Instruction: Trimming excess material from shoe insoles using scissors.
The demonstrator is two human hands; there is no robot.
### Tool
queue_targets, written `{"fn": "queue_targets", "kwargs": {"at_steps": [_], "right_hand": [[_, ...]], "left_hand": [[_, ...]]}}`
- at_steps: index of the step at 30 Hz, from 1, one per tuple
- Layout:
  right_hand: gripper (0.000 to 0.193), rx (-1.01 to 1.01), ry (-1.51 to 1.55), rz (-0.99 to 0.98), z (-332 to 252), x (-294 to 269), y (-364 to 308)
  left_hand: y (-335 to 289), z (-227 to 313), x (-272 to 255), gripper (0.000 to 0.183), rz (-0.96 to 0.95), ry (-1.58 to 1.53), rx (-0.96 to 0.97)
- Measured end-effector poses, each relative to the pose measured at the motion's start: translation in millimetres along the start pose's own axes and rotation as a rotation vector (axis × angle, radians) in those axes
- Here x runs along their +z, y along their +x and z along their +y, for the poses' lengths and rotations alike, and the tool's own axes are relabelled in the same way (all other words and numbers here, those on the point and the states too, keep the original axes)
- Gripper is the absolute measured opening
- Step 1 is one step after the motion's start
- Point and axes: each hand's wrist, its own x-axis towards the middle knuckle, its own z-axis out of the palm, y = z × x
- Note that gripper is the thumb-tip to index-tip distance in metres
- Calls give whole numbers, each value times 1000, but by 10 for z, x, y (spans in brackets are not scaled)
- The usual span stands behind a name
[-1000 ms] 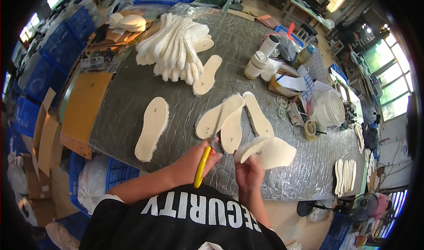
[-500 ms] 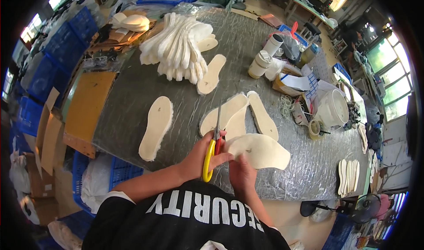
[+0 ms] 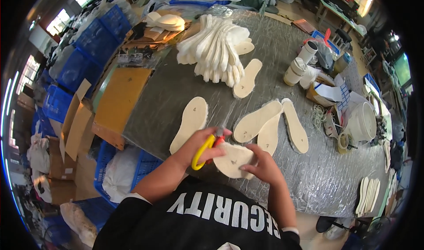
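Note:
My left hand (image 3: 194, 147) is closed on a pair of scissors (image 3: 202, 152) with a yellow and a red handle; the blades point away from me and look blurred. Between my hands is a cream, fuzzy-edged insole (image 3: 233, 162), tilted, with a small dark mark. My right hand (image 3: 266, 166) pinches its right side, while my left thumb touches its left edge. Loose insoles lie around: one (image 3: 191, 119) beyond my left hand, an overlapping pair (image 3: 256, 122) ahead, a narrow one (image 3: 295, 126) to the right and another (image 3: 247, 78) farther off.
A fanned pile of insoles (image 3: 212, 51) sits at the table's far side. Bottles (image 3: 295, 71), a white bucket (image 3: 361, 122) and a small cup (image 3: 343, 142) stand on the right. A row of insoles (image 3: 368, 196) lies near the right corner. Blue crates (image 3: 79, 73) line the left.
The held insole has been turned and moved nearer my body. My right hand has shifted from its lower left to its right side. The whole view has swung left.

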Motion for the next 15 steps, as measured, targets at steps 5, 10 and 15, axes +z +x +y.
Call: {"fn": "queue_targets", "kwargs": {"at_steps": [5, 10, 15], "right_hand": [[36, 248, 714, 26, 99, 362, 582], [33, 429, 1403, 116, -51, 936, 1180], [34, 539, 990, 308, 122, 1650, 1453]], "left_hand": [[-76, 29, -358, 33, 590, -387, 26], [-453, -277, -756, 33, 720, -275, -66], [-612, -735, -897, 44, 640, -195, -174]]}}
